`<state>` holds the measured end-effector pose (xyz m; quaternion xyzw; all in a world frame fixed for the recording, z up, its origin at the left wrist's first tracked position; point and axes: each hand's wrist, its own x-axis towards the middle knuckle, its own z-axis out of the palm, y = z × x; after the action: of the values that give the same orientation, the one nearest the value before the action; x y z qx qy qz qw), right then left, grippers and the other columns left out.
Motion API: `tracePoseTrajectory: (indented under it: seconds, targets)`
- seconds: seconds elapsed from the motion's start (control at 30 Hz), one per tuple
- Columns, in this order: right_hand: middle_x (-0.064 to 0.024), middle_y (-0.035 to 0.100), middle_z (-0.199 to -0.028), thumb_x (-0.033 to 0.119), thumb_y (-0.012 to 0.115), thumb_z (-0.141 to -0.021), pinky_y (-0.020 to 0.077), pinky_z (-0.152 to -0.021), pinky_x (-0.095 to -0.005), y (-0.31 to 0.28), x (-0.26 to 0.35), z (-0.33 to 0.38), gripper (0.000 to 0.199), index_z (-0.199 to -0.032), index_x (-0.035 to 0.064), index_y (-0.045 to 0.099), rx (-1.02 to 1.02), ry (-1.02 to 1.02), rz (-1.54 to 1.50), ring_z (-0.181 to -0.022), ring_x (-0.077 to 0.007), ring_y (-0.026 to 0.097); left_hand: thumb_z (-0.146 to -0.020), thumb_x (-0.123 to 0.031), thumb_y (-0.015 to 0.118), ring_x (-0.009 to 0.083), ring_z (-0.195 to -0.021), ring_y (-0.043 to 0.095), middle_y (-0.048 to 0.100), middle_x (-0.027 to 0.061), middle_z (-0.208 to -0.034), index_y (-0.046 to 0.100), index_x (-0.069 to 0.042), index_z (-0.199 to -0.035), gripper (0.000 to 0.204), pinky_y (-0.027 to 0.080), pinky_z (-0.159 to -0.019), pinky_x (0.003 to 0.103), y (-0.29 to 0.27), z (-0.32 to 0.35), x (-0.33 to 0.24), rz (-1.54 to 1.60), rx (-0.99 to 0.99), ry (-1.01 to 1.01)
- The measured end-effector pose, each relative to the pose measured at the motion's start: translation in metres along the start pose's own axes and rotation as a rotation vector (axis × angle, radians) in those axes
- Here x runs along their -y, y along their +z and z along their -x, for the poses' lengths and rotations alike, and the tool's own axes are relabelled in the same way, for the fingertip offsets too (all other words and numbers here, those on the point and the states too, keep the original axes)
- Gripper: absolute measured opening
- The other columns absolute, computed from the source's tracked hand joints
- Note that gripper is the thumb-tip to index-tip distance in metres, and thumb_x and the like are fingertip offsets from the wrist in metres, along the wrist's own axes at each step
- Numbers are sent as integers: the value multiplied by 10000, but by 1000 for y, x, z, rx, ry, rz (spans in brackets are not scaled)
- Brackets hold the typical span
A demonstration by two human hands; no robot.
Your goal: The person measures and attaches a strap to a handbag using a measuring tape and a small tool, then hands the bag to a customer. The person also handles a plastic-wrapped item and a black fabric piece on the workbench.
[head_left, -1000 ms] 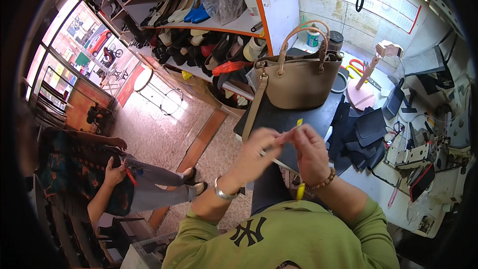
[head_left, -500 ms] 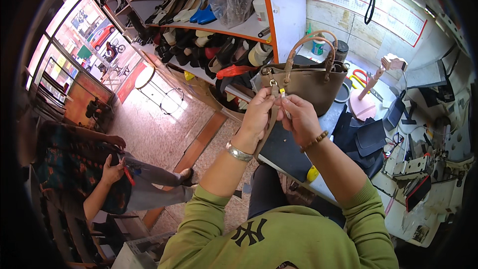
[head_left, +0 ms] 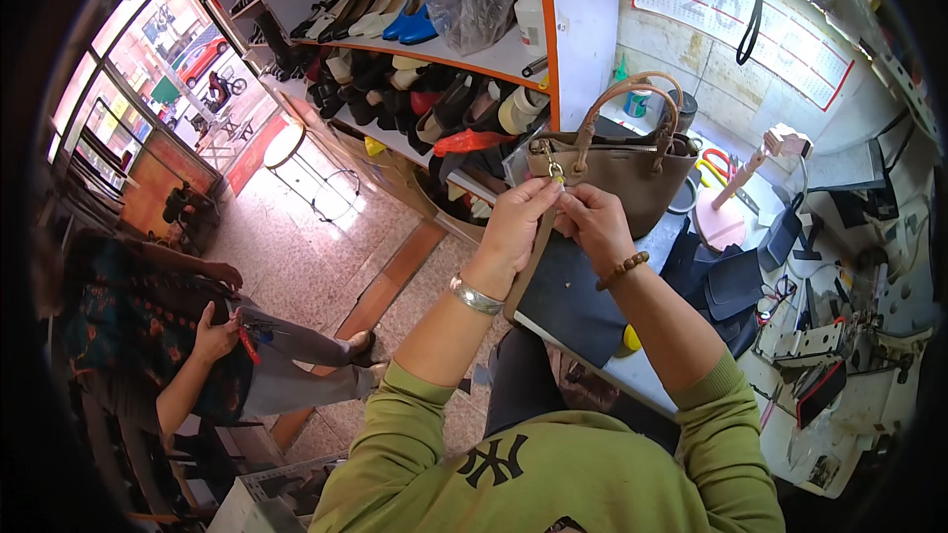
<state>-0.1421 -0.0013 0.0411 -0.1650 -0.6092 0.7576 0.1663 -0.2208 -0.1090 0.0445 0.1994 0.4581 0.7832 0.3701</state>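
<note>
A brown handbag with two looped handles stands upright on the workbench, in front of my hands. From a metal clasp at its near left corner hangs a brown shoulder strap. My left hand is closed on this strap just below the clasp. Against it, the fingers of my right hand pinch a small yellow-tipped piece. Fingers cover most of that piece, so its kind cannot be told.
Shelves of shoes rise at the back left. On the bench's right lie scissors, a pink stand, dark leather pieces and a sewing machine. A person holding a red-handled tool is at left.
My hands have drawn closer together at the clasp, and the small yellow-tipped piece is more covered by fingers. The whole view has shifted slightly.
</note>
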Motion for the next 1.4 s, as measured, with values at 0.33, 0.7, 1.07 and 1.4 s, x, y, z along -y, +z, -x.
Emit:
tracePoseTrajectory:
  seconds: [0.33, 0.7, 1.07, 1.4]
  targets:
    - [-14, 589, -666, 95, 584, -894, 375, -488, -202, 3, -5, 9, 131, -846, -23, 614, -58, 3, -41, -545, -58, 492, -947, -180, 516, 134, -800, 624, 655, 86, -937, 594, 33, -1076, 261, 500, -712, 238, -2, -1, 1, -53, -67, 24]
    - [-90, 634, -693, 211, 569, -801, 493, -619, -417, -14, 56, -10, 131, -735, 109, 616, 198, -693, 1356, -698, -309, 630, -985, -239, 425, 185, -902, 642, 638, 94, -1054, 545, 13, -1159, 329, 515, -785, 289, -6, 7, -15, -113, -1, -80]
    - [-109, 654, -764, 140, 580, -760, 509, -631, -397, 0, 81, -22, 81, -750, 92, 643, 472, -743, 1675, -770, -301, 653, -973, -137, 411, 189, -992, 621, 611, 97, -1101, 504, 28, -1193, 291, 503, -858, 285, -9, 12, -15, -89, 53, -116]
    - [-107, 656, -788, 138, 609, -741, 511, -644, -398, 3, 82, -24, 70, -767, 78, 636, 460, -744, 1674, -794, -300, 652, -901, 20, 443, 154, -996, 602, 600, 70, -1084, 486, 2, -1188, 291, 477, -881, 259, -11, 15, -6, -75, 87, -24]
